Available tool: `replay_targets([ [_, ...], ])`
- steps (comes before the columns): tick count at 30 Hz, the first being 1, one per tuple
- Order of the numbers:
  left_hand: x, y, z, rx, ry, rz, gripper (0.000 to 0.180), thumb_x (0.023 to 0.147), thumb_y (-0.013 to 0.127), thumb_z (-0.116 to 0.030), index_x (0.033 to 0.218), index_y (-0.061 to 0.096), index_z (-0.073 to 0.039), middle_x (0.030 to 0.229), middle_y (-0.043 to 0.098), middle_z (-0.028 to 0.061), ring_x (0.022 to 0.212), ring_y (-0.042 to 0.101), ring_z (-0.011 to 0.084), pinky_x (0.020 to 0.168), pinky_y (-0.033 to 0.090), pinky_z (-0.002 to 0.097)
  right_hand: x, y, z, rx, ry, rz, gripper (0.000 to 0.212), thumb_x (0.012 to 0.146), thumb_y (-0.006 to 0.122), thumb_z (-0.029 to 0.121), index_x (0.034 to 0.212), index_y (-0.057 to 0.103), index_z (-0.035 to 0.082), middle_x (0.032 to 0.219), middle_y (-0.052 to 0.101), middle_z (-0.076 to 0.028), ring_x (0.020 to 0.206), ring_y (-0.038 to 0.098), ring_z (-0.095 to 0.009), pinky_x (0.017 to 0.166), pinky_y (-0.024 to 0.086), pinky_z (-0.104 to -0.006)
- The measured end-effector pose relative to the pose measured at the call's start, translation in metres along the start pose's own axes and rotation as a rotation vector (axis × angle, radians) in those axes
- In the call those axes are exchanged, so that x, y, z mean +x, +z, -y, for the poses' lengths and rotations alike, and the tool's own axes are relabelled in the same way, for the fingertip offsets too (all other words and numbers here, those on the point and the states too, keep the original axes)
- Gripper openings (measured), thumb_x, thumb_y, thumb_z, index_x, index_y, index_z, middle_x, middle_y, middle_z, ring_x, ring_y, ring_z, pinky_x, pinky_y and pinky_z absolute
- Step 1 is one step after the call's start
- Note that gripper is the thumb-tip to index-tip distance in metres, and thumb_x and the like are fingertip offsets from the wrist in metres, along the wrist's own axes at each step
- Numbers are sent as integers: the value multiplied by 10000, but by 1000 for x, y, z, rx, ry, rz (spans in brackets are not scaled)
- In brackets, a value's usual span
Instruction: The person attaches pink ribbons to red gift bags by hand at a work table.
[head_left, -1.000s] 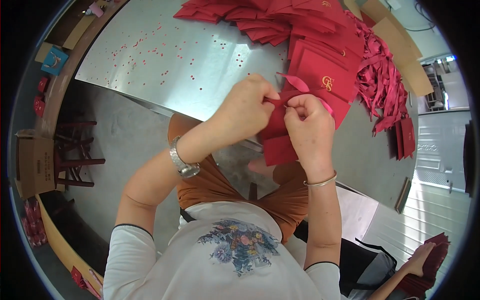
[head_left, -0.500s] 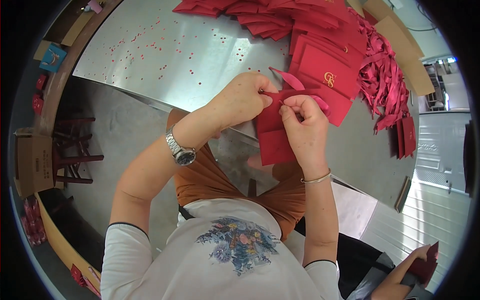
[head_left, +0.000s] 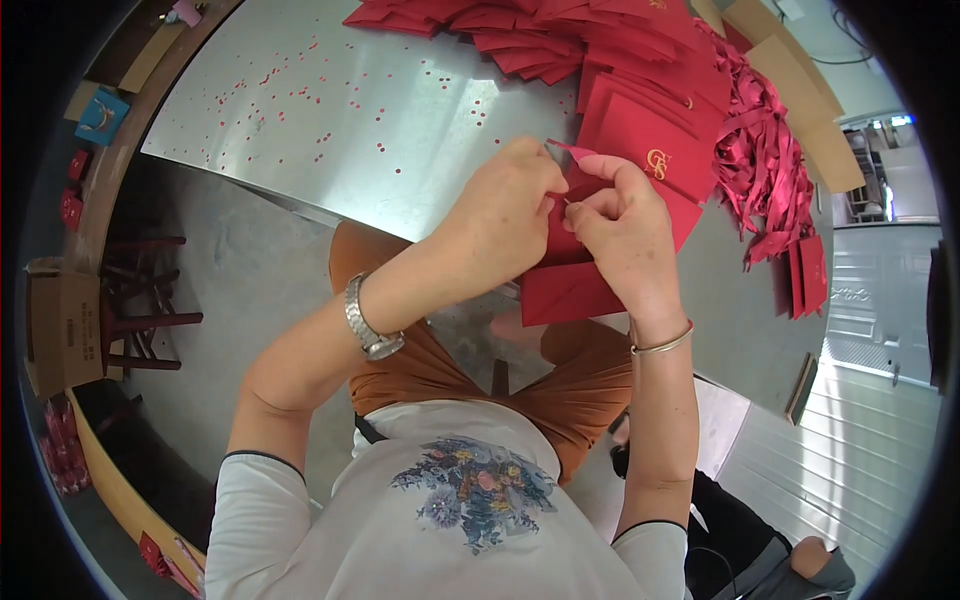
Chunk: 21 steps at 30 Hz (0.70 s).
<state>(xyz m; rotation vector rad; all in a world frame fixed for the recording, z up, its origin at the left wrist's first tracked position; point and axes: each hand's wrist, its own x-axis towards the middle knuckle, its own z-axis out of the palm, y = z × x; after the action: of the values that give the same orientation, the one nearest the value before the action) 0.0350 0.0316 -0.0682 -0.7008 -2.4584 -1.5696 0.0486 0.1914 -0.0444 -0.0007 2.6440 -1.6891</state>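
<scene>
A small red paper bag (head_left: pixel 572 293) hangs at the table's near edge, its upper part hidden behind my hands. My left hand (head_left: pixel 508 207) is closed at the bag's top edge, thumb and fingertips pressed together. Close beside it, my right hand (head_left: pixel 632 228) pinches thumb to forefinger on a thin end at the bag's top, which looks like the tip of a ribbon. A stretch of pink-red ribbon (head_left: pixel 568 150) shows above the right forefinger. Exactly how the ribbon passes through the bag is hidden by my fingers.
Flat red bags (head_left: pixel 640 135) lie in a spread heap beyond my hands. Right of them is a pile of red ribbons (head_left: pixel 765 160), with more red bags (head_left: pixel 808 275) standing nearby. Red paper dots litter the metal table (head_left: pixel 420 130). A person (head_left: pixel 770 545) sits at lower right.
My left hand has turned and drawn in at the bag's top; my right hand has shifted slightly right. The bag has swung to show a broader lower face. The other person's hand has left view.
</scene>
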Motion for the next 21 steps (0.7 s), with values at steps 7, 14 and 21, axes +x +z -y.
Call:
replay_targets([
  [7, 4, 5, -7, 120, 187, -76, 188, 729, 550, 132, 889, 599, 46, 930, 567, 187, 875, 576, 364, 745, 492, 401, 1, 2, 13, -324, -183, -59, 241, 784, 621, 36, 1022, 650, 14, 739, 669, -160, 667, 666, -293, 613, 525, -382],
  [14, 4, -8, 3, 39, 11, 43, 104, 804, 586, -6, 887, 646, 10, 842, 604, 182, 816, 595, 357, 724, 485, 410, -5, 22, -17, -512, -310, -125, 96, 819, 642, 65, 906, 611, 38, 783, 656, -181, 745, 650, -375, 636, 518, -461],
  [21, 45, -32, 4, 58, 69, 435, 116, 819, 622, -108, 871, 700, -40, 864, 636, 165, 846, 626, 325, 764, 499, 369, -22, 15, -6, -645, -589, -209, 83, 812, 627, 77, 828, 549, 56, 641, 591, -109, 610, 617, -275, 565, 493, -399],
])
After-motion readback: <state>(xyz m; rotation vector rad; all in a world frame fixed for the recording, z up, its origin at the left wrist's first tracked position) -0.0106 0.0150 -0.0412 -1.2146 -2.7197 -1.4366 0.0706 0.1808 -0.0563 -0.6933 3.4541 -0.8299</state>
